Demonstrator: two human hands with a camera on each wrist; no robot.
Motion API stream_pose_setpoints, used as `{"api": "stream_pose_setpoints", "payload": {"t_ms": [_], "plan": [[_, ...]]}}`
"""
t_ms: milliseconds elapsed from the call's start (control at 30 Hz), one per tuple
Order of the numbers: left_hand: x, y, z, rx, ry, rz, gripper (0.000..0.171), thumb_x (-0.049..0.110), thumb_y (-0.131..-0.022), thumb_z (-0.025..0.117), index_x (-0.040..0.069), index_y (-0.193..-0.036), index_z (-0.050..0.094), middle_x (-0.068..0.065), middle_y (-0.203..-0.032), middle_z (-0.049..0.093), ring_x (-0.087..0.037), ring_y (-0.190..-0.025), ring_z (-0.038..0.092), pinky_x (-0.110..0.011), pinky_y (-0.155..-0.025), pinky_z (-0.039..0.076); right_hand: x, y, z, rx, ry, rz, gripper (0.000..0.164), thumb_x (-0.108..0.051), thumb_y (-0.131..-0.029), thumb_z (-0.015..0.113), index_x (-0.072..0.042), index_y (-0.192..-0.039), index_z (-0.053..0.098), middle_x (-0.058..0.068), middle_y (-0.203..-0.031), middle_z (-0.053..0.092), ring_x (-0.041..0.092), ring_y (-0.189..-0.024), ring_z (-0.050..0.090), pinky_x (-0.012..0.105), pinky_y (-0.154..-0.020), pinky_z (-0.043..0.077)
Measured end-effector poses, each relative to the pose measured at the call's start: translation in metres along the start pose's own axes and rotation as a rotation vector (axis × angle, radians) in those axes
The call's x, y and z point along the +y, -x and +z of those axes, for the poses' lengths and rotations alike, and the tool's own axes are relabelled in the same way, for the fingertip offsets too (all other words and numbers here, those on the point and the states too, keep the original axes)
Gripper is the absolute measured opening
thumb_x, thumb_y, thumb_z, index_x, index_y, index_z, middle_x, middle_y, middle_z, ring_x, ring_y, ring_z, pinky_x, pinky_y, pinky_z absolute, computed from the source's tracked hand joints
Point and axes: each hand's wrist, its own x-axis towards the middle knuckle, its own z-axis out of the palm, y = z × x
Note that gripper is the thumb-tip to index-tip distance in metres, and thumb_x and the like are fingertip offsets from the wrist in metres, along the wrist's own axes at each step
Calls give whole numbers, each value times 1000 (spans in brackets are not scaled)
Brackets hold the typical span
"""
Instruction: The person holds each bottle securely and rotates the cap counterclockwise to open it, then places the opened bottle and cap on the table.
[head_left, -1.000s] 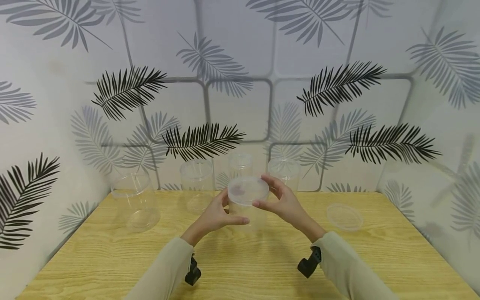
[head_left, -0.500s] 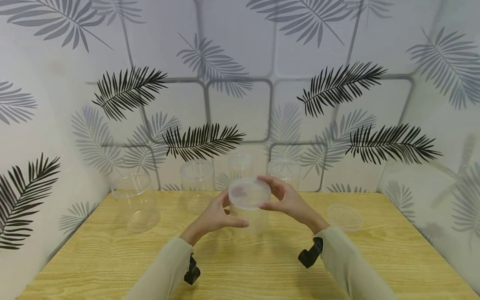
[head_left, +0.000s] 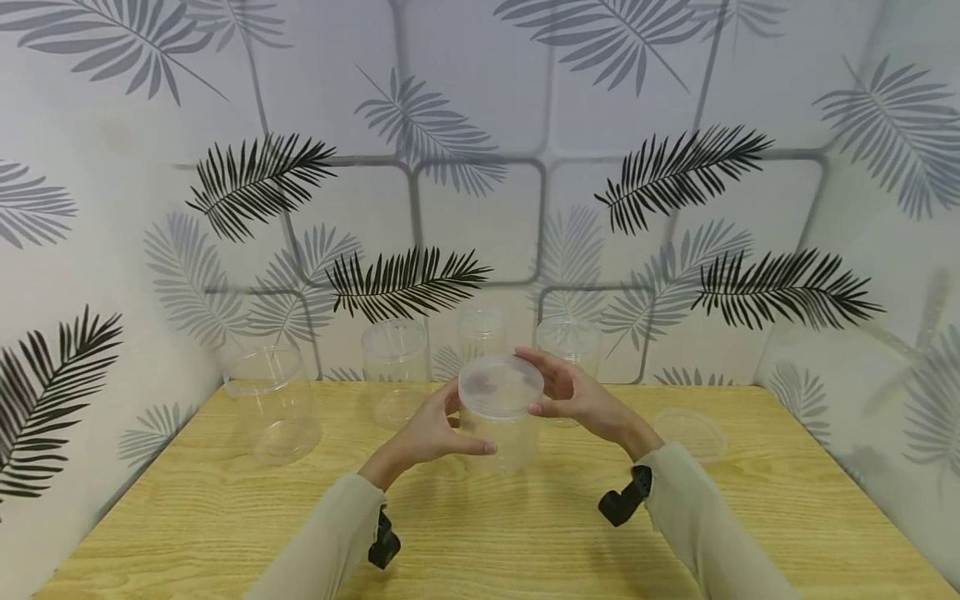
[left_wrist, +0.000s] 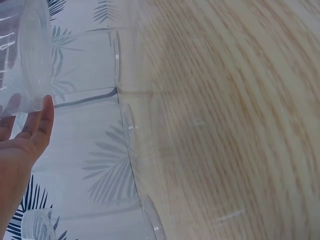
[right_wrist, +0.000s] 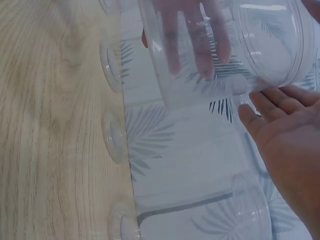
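In the head view, a clear plastic jar is held above the wooden table, its frosted lid on top. My left hand grips the jar's body from the left, thumb in front. The right hand holds the lid's rim from the right, with the thumb in front and the fingers behind. Through the clear wall of the jar in the right wrist view, the left hand's fingers show spread along the far side. Whether the lid is fully seated cannot be told.
A wide jar with an open-looking top stands at the left. Farther back are another jar, a narrower jar and a jar behind the right hand. A loose clear disc, like a lid, lies at the right.
My right hand has shifted slightly around the lid's rim, its thumb moving right and its wrist outward. The jar has come slightly lower and to the right; the left hand is nearly still.
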Motion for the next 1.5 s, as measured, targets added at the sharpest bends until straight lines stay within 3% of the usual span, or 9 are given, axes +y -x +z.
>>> {"api": "stream_pose_setpoints", "payload": {"t_ms": [167,433,567,700,933,1033,1267,1400,1500], "plan": [[-1,0,0,25,-8,-3,88,22,-66,82,37,-137,32,8,-135,44,-20,-125,44,-52,-93,40,-6,3,11,114,132,22,79,-20,-83,67,-16,-146,19,6,-150,22,31,-138,23,52,-107,27],[-2,-1,0,42,0,-27,88,17,-68,81,35,-139,30,7,-137,43,-19,-127,42,-52,-96,38,-8,2,25,291,217,47,83,-21,-78,73,-11,-143,24,10,-148,27,34,-138,20,54,-105,28],[2,1,0,37,7,-38,89,14,-69,80,31,-141,29,4,-139,41,-22,-128,40,-53,-97,37,-8,0,30,330,234,54,81,-23,-76,75,-12,-142,28,10,-147,29,32,-137,24,53,-105,31],[15,5,0,23,21,-32,88,12,-70,79,25,-142,29,0,-140,41,-24,-128,41,-51,-95,40,-7,0,27,292,217,50,78,-25,-77,74,-14,-141,30,8,-145,32,29,-136,27,49,-106,31],[25,8,1,-16,60,-12,86,12,-68,81,15,-140,34,-8,-137,44,-28,-125,43,-48,-92,43,-3,-1,10,41,-2,8,73,-12,-84,65,-9,-144,23,17,-142,29,29,-123,39,28,-90,46],[25,8,2,-31,64,-5,86,10,-68,80,12,-140,33,-12,-136,44,-29,-124,44,-46,-92,44,-1,-1,5,-23,-64,7,75,-9,-85,63,-6,-145,17,22,-143,24,33,-122,38,27,-87,48],[22,6,2,-11,62,-8,86,9,-69,80,16,-140,33,-7,-136,44,-25,-123,45,-47,-93,43,0,-2,4,-17,-84,1,75,-9,-87,61,-10,-146,15,17,-146,21,30,-126,36,27,-92,46],[22,6,2,6,43,-11,86,11,-70,79,19,-141,31,-4,-137,44,-25,-125,43,-48,-93,42,-3,0,9,50,-72,3,77,-13,-86,64,-11,-146,15,12,-148,21,31,-132,30,26,-94,44],[23,6,2,20,33,-11,87,12,-71,79,21,-142,30,-3,-138,43,-25,-126,42,-49,-93,42,-6,2,16,119,-25,12,81,-18,-83,67,-11,-146,16,10,-150,20,35,-136,23,35,-100,41]]}}
